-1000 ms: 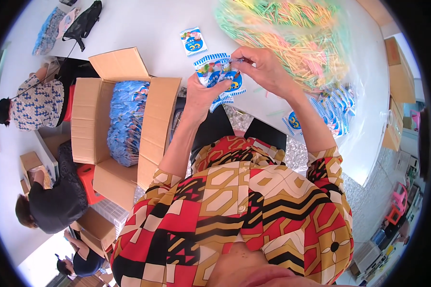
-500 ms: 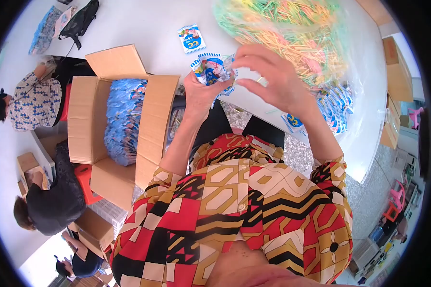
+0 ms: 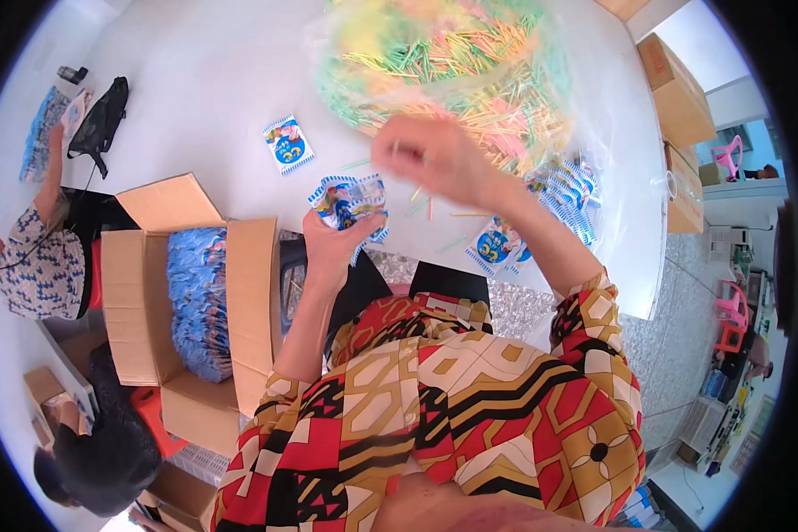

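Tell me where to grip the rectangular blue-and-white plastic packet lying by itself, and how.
Pinch the rectangular blue-and-white plastic packet by its striped near end, probably best coming from the near side: it lies flat, with that end uncovered and facing that way.

Left hand grips blue-and-white packaging; right hand hovers near bagged sticks; 1 flat packet lies on the desk.

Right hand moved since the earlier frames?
Yes: the right hand has moved forward, toward the bag of coloured sticks, judged against the lone packet on the table.
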### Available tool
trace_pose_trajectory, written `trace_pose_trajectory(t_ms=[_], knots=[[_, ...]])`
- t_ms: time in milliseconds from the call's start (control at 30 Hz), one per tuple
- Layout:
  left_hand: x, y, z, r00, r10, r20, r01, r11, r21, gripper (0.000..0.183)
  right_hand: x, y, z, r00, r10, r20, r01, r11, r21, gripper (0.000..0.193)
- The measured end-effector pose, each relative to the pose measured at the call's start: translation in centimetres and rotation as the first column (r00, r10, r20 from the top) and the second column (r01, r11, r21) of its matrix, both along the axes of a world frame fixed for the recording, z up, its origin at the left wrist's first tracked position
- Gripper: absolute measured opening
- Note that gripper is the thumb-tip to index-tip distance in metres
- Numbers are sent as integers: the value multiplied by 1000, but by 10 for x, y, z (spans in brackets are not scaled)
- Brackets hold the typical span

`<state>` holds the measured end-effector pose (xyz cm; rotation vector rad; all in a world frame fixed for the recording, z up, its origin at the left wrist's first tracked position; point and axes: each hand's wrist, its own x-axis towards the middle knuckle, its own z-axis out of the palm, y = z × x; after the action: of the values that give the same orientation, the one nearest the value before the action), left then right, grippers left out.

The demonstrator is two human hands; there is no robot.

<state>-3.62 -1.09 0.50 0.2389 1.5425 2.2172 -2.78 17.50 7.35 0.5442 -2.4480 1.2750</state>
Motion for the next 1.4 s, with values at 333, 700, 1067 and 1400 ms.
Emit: trace_pose_trajectory(t_ms=[333,700,1067,1400], knots=[[-7,0,-9,997,8,78,-4,999,-53,34,-118,199,-71,839,-545,4,510,787,347,23],[-11,-6,-17,991,7,133,-4,1000,-21,32,-160,180,-81,760,-635,142,365,597,714,41],[-13,-4,-18,990,-20,143,22,1000,-8,35,-165,175,-76,759,-610,225,277,617,736,40],[-10,-5,-19,993,-4,117,3,1000,10,33,-160,168,-85,817,-565,113,279,560,780,30]])
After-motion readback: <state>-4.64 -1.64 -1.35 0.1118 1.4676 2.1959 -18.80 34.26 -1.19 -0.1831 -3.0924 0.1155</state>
